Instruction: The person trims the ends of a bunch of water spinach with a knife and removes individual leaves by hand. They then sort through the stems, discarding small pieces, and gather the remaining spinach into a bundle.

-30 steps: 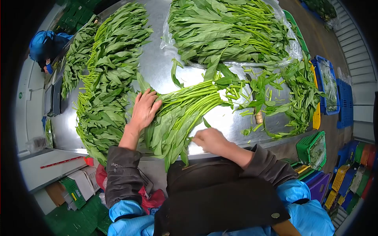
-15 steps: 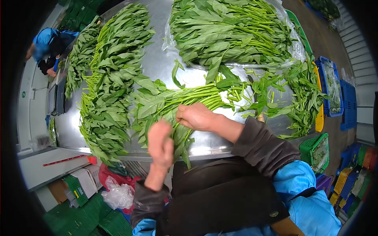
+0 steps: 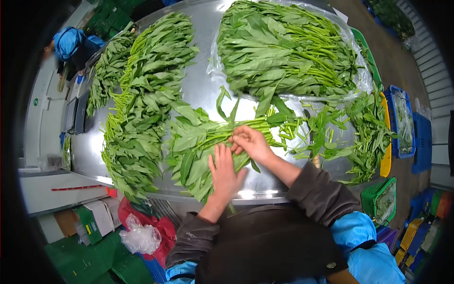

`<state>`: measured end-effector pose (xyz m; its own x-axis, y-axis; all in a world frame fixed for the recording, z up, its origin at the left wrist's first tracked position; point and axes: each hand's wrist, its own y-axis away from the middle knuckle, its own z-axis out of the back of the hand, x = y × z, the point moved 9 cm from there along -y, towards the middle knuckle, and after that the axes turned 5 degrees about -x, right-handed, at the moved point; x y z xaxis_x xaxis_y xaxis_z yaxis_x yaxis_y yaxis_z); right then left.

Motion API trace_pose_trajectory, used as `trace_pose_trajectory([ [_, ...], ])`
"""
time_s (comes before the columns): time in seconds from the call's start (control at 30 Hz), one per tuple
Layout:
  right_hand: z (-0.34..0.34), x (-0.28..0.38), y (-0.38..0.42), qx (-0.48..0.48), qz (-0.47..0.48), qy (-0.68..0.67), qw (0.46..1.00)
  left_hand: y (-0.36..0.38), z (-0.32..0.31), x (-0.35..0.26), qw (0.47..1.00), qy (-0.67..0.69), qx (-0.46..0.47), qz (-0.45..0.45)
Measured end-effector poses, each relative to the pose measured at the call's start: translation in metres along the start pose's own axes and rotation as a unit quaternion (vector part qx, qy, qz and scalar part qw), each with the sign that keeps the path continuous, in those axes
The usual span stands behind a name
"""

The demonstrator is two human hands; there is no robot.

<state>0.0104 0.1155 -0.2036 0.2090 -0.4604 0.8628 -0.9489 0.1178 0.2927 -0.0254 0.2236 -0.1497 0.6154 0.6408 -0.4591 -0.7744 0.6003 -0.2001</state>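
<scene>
A loose bunch of water spinach (image 3: 194,135) lies on the metal table, its leaves to the left and its cut stems to the right. My left hand (image 3: 224,175) rests flat on the near leaves, fingers stretched and apart. Just right of it, my right hand (image 3: 250,142) has thumb and fingers closed on a sprig of water spinach over the bunch; a leaf (image 3: 234,113) points up beyond the fingers. The grip itself is partly hidden. Behind the bunch, a big pile of water spinach (image 3: 279,52) lies on clear plastic.
A long row of water spinach (image 3: 142,99) runs along the left of the metal table (image 3: 201,61). Loose leaves and trimmings (image 3: 366,132) cover the right side. Blue crates (image 3: 401,120) and a green crate (image 3: 379,201) stand beyond. A co-worker (image 3: 75,47) is at far left.
My left hand has moved right and come down onto the leaves, its fingers spreading. My right hand has shifted slightly right and turned. The camera view has shifted a little.
</scene>
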Motion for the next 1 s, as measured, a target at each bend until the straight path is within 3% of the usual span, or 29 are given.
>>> trace_pose_trajectory([
  [0.03,0.001,0.004,0.004,-0.014,0.030,0.069,0.997,0.006,-0.018,0.009,0.996,-0.056,0.070,0.027],
  [0.13,-0.001,0.024,0.013,-0.013,0.070,0.096,0.993,0.010,-0.029,0.014,0.994,-0.096,0.057,0.004],
  [0.2,0.027,0.060,0.022,-0.141,0.143,-0.076,0.977,0.010,-0.030,0.015,0.993,-0.103,0.058,0.004],
  [0.23,0.048,0.079,0.029,-0.213,0.149,-0.068,0.963,0.010,-0.027,0.015,0.993,-0.103,0.057,0.005],
  [0.27,0.071,0.093,0.030,-0.244,0.189,-0.195,0.931,0.010,-0.023,0.014,0.995,-0.079,0.065,0.013],
  [0.3,0.084,0.110,0.033,-0.227,0.182,-0.305,0.907,0.007,-0.018,0.012,0.996,-0.054,0.072,0.020],
  [0.37,0.085,0.104,0.058,-0.309,0.102,-0.366,0.872,-0.005,0.012,0.008,0.998,-0.021,0.063,0.022],
  [0.43,0.095,0.059,0.084,-0.301,0.006,-0.101,0.948,-0.030,0.061,0.010,0.997,0.058,-0.047,-0.024],
  [0.5,0.077,0.002,0.104,-0.158,-0.148,0.064,0.974,-0.066,0.084,0.037,0.993,0.066,-0.090,-0.033],
  [0.57,0.040,-0.039,0.118,-0.064,-0.254,0.114,0.958,-0.104,0.075,0.081,0.995,0.075,-0.061,0.014],
  [0.63,0.014,-0.065,0.119,-0.019,-0.306,0.119,0.944,-0.126,0.048,0.116,0.999,-0.028,0.002,-0.042],
  [0.77,-0.015,-0.089,0.103,-0.009,-0.287,0.102,0.953,-0.116,0.030,0.123,0.986,-0.032,0.125,-0.110],
  [0.83,-0.028,-0.092,0.095,0.039,-0.285,0.154,0.945,-0.100,0.038,0.113,0.983,-0.016,0.144,-0.114],
  [0.9,-0.035,-0.100,0.087,0.011,-0.286,0.120,0.951,-0.080,0.043,0.121,0.984,-0.012,0.177,0.008],
  [0.97,-0.044,-0.109,0.082,-0.013,-0.287,0.087,0.954,-0.066,0.055,0.098,0.973,-0.034,0.220,0.064],
  [1.0,-0.046,-0.106,0.077,-0.045,-0.246,0.039,0.968,-0.056,0.058,0.092,0.980,-0.054,0.184,0.051],
])
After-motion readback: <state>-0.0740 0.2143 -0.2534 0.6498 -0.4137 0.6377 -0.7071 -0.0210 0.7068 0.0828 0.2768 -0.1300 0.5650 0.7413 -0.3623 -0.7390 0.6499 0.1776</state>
